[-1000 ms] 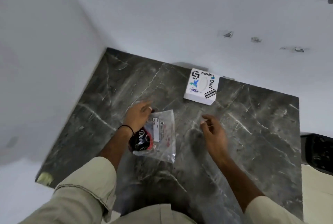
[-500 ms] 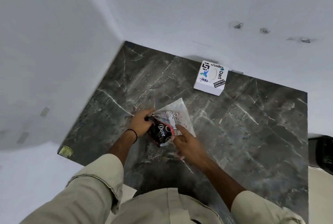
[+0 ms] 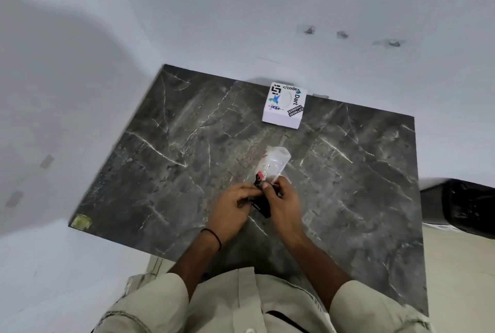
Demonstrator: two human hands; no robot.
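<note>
sleeves: beige, rolled to elbows | shirt: beige, buttoned placket | left wrist: thin black band

Both bare forearms reach forward and converge, the left hand, a thin black band round its wrist, and the right hand close together with fingers curled, each pinching the near end of a crumpled clear plastic bag.
</note>
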